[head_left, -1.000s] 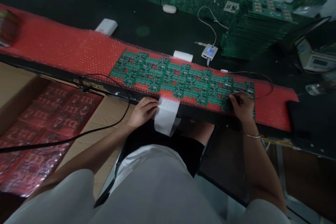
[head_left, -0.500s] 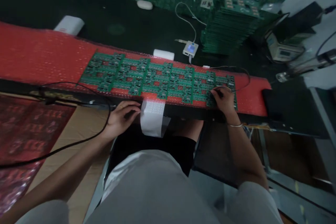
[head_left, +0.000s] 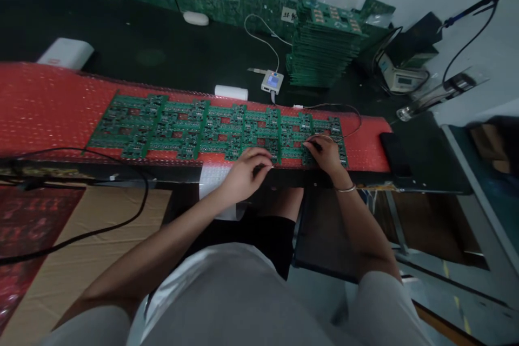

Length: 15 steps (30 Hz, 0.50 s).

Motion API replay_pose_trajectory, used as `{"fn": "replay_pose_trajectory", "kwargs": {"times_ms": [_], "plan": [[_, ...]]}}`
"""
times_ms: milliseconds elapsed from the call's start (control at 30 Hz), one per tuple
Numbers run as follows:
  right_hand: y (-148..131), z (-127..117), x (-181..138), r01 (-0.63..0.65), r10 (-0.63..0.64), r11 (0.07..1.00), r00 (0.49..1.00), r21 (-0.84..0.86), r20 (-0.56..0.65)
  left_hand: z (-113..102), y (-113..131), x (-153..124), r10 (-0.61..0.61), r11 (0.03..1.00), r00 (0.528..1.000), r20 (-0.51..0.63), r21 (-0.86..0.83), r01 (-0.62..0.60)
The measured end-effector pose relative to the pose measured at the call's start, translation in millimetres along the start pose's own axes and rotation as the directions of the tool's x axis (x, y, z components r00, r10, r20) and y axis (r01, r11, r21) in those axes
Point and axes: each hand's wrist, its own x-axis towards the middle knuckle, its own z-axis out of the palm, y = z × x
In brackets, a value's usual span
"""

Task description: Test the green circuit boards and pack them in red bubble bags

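Note:
A row of joined green circuit boards (head_left: 221, 130) lies on red bubble wrap (head_left: 52, 113) along the front of the dark bench. My right hand (head_left: 324, 152) is pinched over the right end of the boards, closed on a thin cable (head_left: 360, 119) that loops round to it from a small white connector (head_left: 298, 106). My left hand (head_left: 245, 174) hovers at the boards' front edge, thumb and fingertips pressed together; what they hold, if anything, is too small to make out. Behind its wrist, a sheet of small white labels (head_left: 211, 177) hangs over the bench edge.
Behind the boards sit a small white device with a lit screen (head_left: 272, 81) and a white roll (head_left: 231, 92). A tall stack of green boards (head_left: 320, 51) stands at back right. A black cable (head_left: 144, 194) hangs in front at left, above cardboard (head_left: 97, 238).
My left hand has moved right, from beside the label sheet to the boards' front edge near my right hand. My right hand stays over the right end. The whole view has shifted.

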Motion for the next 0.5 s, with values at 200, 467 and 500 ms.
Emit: {"fn": "replay_pose_trajectory", "kwargs": {"times_ms": [200, 467, 500], "plan": [[-0.6, 3.4, 4.3, -0.039, 0.039, 0.999, 0.999, -0.001, 0.021, 60.0, 4.5, 59.8, -0.034, 0.998, 0.996, 0.081, 0.047, 0.03], [2.1, 6.2, 3.0, -0.003, 0.003, 0.999, 1.0, 0.039, 0.008, 92.0, 20.6, 82.0, -0.273, 0.94, 0.951, 0.143, 0.249, 0.233], [2.5, 6.5, 2.7, 0.009, -0.009, 0.999, 1.0, 0.049, 0.002, 92.9, 22.2, 82.2, -0.286, 0.932, 0.949, 0.136, 0.27, 0.242]]}}
